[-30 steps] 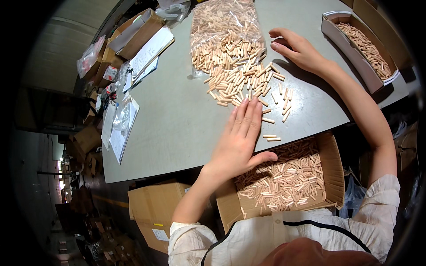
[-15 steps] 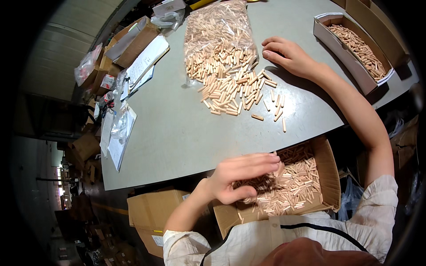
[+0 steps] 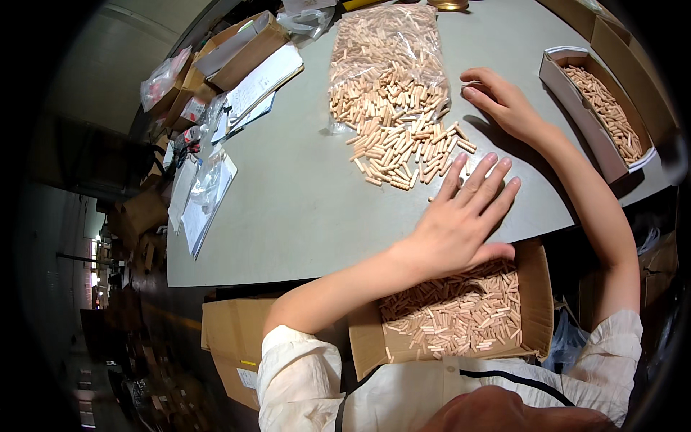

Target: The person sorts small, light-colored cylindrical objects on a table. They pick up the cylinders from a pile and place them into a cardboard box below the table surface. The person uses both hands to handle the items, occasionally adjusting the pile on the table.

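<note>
My left hand (image 3: 459, 229) lies palm down over the table's near edge, its fingers spread and apart. It covers some of the wooden dowels nearest me. Past its fingertips a loose pile of wooden dowels (image 3: 403, 153) spills from the mouth of a clear plastic bag (image 3: 389, 36) full of them. To the right of the bag, my right hand (image 3: 515, 108) rests on the table with fingers loosely bent and apart, holding nothing visible. Below my left hand, against my body, stands an open cardboard box (image 3: 536, 291) with many dowels inside.
A long narrow box (image 3: 580, 119) of dowels sits at the table's right side beside a brown cardboard flap (image 3: 633, 61). Papers and a clipboard (image 3: 266, 79), plastic wrap (image 3: 209, 183) and an open carton (image 3: 248, 54) line the left edge. A closed carton (image 3: 234, 335) stands below.
My left hand has moved from above the cardboard box up onto the table, and its fingers have spread. My right hand stays beside the bag. The whole view has shifted slightly.
</note>
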### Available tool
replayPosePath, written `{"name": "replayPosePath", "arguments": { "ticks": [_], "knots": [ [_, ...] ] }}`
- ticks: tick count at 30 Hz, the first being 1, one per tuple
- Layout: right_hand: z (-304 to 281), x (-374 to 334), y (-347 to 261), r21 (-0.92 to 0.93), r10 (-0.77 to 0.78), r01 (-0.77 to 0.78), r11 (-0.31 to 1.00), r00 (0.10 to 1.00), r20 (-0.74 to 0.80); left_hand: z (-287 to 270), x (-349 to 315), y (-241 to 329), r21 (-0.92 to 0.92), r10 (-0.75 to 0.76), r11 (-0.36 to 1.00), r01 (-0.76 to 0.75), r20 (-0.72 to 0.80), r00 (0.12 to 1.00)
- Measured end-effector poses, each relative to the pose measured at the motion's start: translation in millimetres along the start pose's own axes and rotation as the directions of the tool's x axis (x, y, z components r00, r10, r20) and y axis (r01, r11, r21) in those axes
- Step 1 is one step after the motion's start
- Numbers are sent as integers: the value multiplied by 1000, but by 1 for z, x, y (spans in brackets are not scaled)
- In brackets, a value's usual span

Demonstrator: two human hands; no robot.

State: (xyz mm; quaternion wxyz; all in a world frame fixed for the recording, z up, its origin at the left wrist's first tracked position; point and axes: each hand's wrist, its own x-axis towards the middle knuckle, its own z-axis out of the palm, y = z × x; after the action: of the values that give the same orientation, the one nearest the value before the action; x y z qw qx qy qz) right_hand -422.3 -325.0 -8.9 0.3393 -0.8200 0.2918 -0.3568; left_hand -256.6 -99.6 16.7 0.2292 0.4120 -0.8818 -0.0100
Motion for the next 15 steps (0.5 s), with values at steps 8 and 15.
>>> {"name": "replayPosePath", "arguments": {
  "ticks": [8,15],
  "knots": [
    [0,-3,-5,-299,-237,237,924,971,38,-50,-36,-51,60,-442,888,456,-162,882],
    [-5,-5,-13,-181,-232,221,958,972,-40,-37,-24,-47,133,-297,933,334,-238,925]
  ]
}}
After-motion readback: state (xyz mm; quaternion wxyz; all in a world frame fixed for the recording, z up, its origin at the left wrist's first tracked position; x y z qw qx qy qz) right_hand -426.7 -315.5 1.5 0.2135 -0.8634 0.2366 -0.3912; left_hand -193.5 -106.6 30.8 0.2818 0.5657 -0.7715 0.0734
